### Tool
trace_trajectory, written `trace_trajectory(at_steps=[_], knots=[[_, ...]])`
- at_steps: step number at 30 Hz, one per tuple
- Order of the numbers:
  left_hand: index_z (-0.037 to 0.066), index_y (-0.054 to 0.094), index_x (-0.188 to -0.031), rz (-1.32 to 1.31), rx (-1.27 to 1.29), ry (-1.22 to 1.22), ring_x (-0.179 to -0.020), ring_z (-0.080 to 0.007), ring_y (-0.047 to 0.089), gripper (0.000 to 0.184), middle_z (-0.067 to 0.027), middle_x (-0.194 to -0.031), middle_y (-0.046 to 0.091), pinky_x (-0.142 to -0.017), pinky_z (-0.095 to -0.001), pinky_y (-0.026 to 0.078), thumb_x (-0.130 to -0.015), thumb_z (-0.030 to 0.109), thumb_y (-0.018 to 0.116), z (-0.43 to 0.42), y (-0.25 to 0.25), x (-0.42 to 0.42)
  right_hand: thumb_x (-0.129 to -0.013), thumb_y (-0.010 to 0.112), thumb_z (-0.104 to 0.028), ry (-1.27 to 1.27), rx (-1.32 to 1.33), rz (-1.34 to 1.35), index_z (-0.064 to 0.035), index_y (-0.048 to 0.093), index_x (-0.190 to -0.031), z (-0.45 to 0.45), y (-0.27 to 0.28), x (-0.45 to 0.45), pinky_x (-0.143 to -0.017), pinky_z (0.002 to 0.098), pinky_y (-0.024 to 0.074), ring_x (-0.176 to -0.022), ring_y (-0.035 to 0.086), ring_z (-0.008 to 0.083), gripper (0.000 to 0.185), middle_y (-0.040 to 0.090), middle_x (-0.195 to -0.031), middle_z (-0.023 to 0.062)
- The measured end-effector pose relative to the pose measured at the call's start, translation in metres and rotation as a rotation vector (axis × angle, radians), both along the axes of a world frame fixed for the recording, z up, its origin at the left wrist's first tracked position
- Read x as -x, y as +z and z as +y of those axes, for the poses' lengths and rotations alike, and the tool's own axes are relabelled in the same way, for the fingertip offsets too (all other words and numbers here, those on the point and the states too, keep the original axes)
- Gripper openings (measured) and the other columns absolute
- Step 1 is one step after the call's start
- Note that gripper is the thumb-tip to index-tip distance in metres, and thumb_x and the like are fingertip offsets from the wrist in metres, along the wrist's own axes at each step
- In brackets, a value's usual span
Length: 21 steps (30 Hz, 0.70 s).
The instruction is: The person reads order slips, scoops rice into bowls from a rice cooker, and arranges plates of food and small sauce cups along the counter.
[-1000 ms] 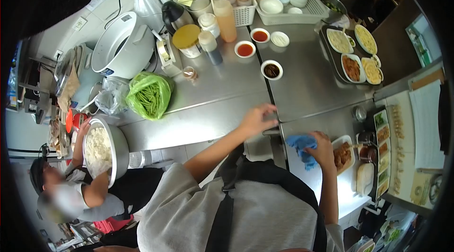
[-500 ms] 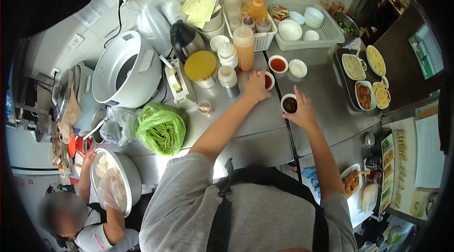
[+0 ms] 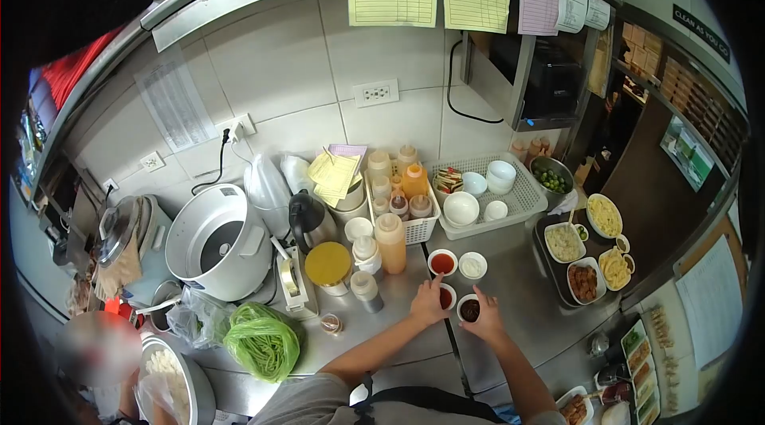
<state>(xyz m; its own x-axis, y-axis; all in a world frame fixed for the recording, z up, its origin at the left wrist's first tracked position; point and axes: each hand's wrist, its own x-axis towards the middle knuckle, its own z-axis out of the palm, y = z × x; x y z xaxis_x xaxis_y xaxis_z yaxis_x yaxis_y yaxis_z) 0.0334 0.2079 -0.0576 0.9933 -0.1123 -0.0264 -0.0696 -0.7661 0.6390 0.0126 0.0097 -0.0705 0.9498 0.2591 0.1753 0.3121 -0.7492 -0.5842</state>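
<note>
Four small bowls stand close together on the steel counter. My left hand [image 3: 429, 304] is at the left side of a small white bowl of red sauce [image 3: 448, 297], with its fingers closed on the rim. My right hand [image 3: 483, 319] grips a small white bowl of dark sauce [image 3: 469, 311] between thumb and fingers, just right of the red one. Behind them sit another bowl of red sauce [image 3: 442, 263] and a bowl of white sauce [image 3: 472, 265]. My fingers partly cover both held bowls.
Squeeze bottles [image 3: 390, 243] and a gold-lidded jar [image 3: 328, 264] stand to the left, near a green bag of beans [image 3: 263, 343]. A dark tray [image 3: 550, 245] of food dishes is at right. Another person holds a large rice pot [image 3: 199, 387] at lower left.
The view has tilted up, showing more wall and shelf. My right hand has brought the dark sauce bowl closer to the red sauce bowl at my left hand.
</note>
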Motion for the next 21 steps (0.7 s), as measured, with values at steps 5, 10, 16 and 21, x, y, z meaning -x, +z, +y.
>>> trace_trajectory(at_steps=[5,10,16,21], knots=[[0.007,0.030,-0.140,-0.022,-0.032,-0.007,-0.111,-0.0376,0.049,0.100,-0.0197,-0.114,0.049,-0.096,-0.0421,0.043,-0.055,0.019,0.082,-0.027,-0.011,-0.001,-0.049,0.089,-0.023,-0.031,0.011,-0.031,-0.0080,0.037,-0.138,-0.020,-0.009,-0.022,-0.099,0.0434,0.0395,-0.111,0.049,0.0366,0.104,0.055,-0.121,0.0172],[0.010,0.030,-0.140,0.012,-0.096,0.040,-0.113,-0.0351,0.049,0.099,-0.0173,-0.117,0.048,-0.096,-0.0450,0.041,-0.057,0.022,0.082,-0.043,-0.006,-0.004,-0.049,0.089,-0.023,-0.009,0.012,-0.054,-0.0101,0.036,-0.139,-0.033,-0.011,-0.037,-0.099,0.0443,0.0391,-0.111,0.049,0.0371,0.106,0.057,-0.118,0.0173],[0.011,0.030,-0.140,-0.052,-0.142,0.133,-0.114,-0.0335,0.047,0.099,-0.0168,-0.122,0.046,-0.096,-0.0454,0.039,-0.059,0.029,0.083,-0.053,-0.014,-0.002,-0.050,0.088,-0.024,0.038,0.008,-0.011,-0.0089,0.033,-0.141,-0.044,-0.012,-0.045,-0.103,0.0441,0.0352,-0.118,0.046,0.0364,0.108,0.051,-0.127,0.0200],[0.013,0.044,-0.133,-0.410,-0.013,0.058,-0.112,-0.0332,0.047,0.073,-0.0145,-0.121,0.049,-0.094,-0.0437,0.038,-0.070,0.029,0.077,-0.030,-0.019,0.033,-0.061,0.082,-0.019,-0.067,-0.031,-0.098,-0.0081,0.034,-0.141,-0.034,0.020,-0.008,-0.106,0.0445,0.0324,-0.124,0.043,0.0360,0.093,0.045,-0.135,0.0205]])
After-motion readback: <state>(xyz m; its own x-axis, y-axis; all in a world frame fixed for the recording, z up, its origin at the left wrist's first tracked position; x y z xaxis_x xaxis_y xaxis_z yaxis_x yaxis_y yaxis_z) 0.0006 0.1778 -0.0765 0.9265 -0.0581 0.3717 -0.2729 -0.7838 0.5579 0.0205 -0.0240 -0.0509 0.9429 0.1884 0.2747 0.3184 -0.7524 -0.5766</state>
